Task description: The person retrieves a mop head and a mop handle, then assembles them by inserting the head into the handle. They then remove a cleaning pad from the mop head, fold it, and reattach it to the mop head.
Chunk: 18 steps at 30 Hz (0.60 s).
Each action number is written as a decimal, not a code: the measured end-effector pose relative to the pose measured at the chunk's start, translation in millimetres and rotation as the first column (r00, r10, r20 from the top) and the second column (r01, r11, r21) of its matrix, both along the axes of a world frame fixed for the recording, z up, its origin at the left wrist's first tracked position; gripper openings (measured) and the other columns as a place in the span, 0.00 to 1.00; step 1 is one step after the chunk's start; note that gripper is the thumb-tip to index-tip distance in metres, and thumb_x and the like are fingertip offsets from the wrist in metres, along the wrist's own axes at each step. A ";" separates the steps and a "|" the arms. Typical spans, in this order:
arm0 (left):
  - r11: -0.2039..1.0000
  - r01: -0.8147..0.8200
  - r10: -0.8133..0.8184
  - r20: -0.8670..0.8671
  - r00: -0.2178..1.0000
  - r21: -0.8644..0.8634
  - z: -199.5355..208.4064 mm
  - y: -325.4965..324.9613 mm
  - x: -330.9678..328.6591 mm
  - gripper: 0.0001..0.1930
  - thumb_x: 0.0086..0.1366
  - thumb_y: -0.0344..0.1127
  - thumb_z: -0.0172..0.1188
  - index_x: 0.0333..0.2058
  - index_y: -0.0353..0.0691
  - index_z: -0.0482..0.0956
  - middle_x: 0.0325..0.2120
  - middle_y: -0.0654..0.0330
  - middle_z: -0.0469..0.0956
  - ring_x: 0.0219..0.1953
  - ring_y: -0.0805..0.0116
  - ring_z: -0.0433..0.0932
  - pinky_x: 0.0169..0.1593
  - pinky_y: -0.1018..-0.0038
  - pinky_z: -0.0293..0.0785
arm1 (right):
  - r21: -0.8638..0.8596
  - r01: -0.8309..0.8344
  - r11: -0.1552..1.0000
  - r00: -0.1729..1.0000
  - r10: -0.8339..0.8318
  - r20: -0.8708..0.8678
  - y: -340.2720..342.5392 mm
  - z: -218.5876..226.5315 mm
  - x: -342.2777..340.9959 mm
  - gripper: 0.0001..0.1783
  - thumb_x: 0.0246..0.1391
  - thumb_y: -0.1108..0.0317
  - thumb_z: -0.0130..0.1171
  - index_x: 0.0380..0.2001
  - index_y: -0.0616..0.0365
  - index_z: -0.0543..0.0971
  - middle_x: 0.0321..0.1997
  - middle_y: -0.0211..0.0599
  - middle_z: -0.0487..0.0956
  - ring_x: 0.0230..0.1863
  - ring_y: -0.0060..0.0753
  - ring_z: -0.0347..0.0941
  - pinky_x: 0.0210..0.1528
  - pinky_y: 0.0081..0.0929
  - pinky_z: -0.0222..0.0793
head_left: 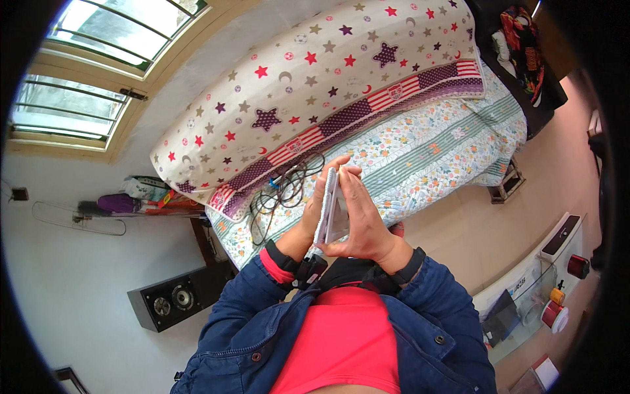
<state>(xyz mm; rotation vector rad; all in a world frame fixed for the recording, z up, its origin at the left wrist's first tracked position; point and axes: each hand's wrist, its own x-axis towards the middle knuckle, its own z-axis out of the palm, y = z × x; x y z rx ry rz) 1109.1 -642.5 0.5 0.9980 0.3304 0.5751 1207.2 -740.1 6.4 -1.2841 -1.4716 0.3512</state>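
- A thin, flat white rectangular object (pixel 330 207) stands edge-on between both palms, its long axis running from the chest up toward the bed.
- The left hand (pixel 319 197) presses its left face; the right hand (pixel 361 220) clasps the right.
- Behind lie a floral-sheeted bed (pixel 446 141), a star-patterned quilt (pixel 315 85) and tangled dark cables (pixel 282 190).

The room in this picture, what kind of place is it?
Most likely a bedroom in a home. A bed with a flowered sheet carries a star-patterned quilt beside a barred window, and a black speaker stands on the floor.
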 end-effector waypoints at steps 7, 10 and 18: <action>0.923 -0.241 0.280 -0.090 0.956 0.300 -31.0 -11.9 17.1 0.31 0.71 0.61 0.51 0.56 0.38 0.64 0.37 0.67 0.72 0.39 0.80 0.69 0.43 0.82 0.67 | -0.092 0.038 0.995 0.982 -0.054 -0.179 -21.3 0.4 22.4 0.46 0.53 0.56 0.69 0.67 0.72 0.60 0.61 0.63 0.70 0.61 0.58 0.70 0.62 0.41 0.68; 0.881 -0.333 0.395 -0.134 0.909 0.336 -39.2 -20.1 27.8 0.26 0.73 0.58 0.50 0.52 0.40 0.67 0.34 0.68 0.71 0.35 0.80 0.66 0.41 0.81 0.67 | -0.199 0.079 0.977 0.902 -0.155 -0.403 -36.0 0.1 18.3 0.37 0.58 0.53 0.66 0.61 0.70 0.67 0.56 0.53 0.75 0.55 0.44 0.75 0.57 0.35 0.70; 0.921 -0.002 0.100 -0.231 0.968 0.390 -17.5 -14.8 28.0 0.18 0.69 0.36 0.62 0.52 0.36 0.69 0.42 0.62 0.74 0.45 0.75 0.72 0.50 0.76 0.69 | -0.274 0.353 0.895 0.521 -0.431 -0.737 -38.2 -15.2 44.2 0.15 0.71 0.58 0.51 0.45 0.61 0.73 0.36 0.22 0.73 0.36 0.14 0.65 0.41 0.18 0.64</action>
